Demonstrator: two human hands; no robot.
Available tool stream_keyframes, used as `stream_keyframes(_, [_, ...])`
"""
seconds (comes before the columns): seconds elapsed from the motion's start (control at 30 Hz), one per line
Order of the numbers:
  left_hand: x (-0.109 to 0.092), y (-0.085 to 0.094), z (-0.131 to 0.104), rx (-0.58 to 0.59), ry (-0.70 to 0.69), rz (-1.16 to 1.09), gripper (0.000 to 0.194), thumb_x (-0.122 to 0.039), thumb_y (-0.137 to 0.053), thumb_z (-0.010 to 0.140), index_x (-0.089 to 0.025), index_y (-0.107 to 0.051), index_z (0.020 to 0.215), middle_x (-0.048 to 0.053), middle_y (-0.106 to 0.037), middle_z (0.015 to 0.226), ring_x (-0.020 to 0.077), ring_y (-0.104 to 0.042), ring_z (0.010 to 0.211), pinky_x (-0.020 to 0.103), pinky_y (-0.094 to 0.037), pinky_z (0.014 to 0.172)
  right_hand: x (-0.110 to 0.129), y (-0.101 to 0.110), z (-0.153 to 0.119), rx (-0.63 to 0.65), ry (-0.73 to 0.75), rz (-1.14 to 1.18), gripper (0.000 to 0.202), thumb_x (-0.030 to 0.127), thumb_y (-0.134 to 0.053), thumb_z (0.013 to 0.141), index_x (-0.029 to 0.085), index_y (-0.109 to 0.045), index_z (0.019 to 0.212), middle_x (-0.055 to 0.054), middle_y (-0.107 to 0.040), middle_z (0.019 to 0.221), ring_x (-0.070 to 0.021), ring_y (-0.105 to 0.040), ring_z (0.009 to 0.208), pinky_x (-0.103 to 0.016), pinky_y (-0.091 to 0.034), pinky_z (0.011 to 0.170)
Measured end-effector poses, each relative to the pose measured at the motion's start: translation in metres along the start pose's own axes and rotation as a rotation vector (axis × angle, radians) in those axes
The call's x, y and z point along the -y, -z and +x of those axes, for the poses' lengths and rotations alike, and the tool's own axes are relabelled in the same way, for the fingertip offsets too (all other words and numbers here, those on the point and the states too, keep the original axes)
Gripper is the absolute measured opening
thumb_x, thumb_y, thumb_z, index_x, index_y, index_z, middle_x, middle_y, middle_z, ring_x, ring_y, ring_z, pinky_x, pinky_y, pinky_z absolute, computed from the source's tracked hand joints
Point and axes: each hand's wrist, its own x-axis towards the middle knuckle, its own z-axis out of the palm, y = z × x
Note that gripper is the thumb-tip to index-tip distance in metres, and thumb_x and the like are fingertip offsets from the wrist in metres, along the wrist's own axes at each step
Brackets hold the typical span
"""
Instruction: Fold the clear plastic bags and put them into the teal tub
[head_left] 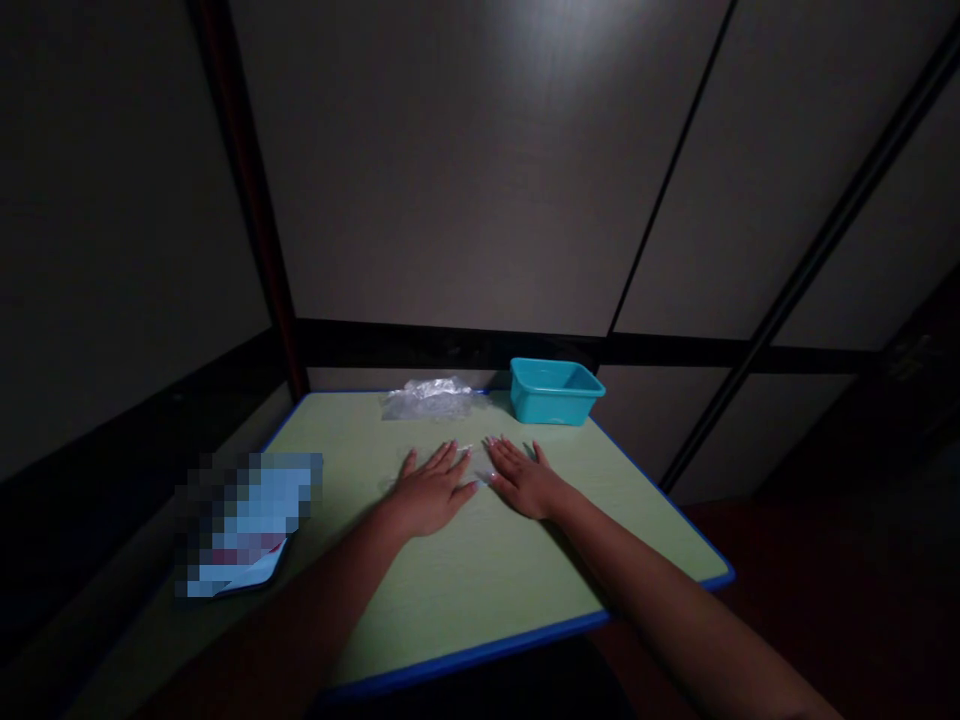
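Note:
My left hand [433,492] lies palm down near the middle of the light green table [465,590], its fingers spread. To its right, my right hand [523,477] is also flat, with the thumb and little finger apart from the others. A small gap separates the two hands. Something thin and clear, perhaps a plastic piece, shows faintly under and between the fingertips; its outline is hard to make out. Behind my left hand rests a crumpled clear plastic bag [431,398]. A turquoise basket [553,393] stands beyond my right hand and looks empty inside.
At the table's left side lies a flat light-blue item [259,520], mostly blurred by pixelation. The table has a blue edge, and dark-framed panels [465,180] rise directly behind it.

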Motion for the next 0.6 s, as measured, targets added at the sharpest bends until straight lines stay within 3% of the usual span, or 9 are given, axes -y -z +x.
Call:
stream_keyframes(0.17, [-0.003,0.004,-0.003,0.007,0.053,0.011,0.064,-0.061,-0.011,0.087,-0.028,-0.017,0.142,0.006,-0.010,0.150,0.0273,-0.004,0.137,0.061,-0.006,0.102,-0.010,-0.001,0.001,0.016,-0.090,-0.003,0.060,0.052,-0.011,0.090,0.025,-0.005,0.144,-0.002,-0.004,0.150,-0.0230,-0.001,0.137,-0.059,-0.003,0.103])
stream_keyframes(0.43, [0.007,0.000,-0.008,-0.003,0.272,0.026,0.069,-0.066,-0.012,0.084,-0.030,-0.011,0.143,0.011,-0.006,0.150,0.0347,0.000,0.136,0.065,-0.011,0.099,-0.012,-0.004,0.003,0.005,-0.110,-0.001,0.063,0.057,-0.010,0.089,0.027,-0.004,0.144,-0.002,-0.001,0.150,-0.0258,0.000,0.137,-0.059,-0.004,0.103])
stream_keyframes(0.6, [0.009,-0.002,-0.007,-0.073,0.467,0.058,0.080,-0.068,-0.011,0.082,-0.018,-0.014,0.144,0.019,-0.007,0.148,0.0379,0.004,0.134,0.067,-0.006,0.097,-0.012,-0.004,0.003,0.010,-0.106,0.000,0.064,0.058,-0.010,0.088,0.027,-0.003,0.144,-0.002,-0.001,0.150,-0.0261,0.000,0.137,-0.059,-0.004,0.103])
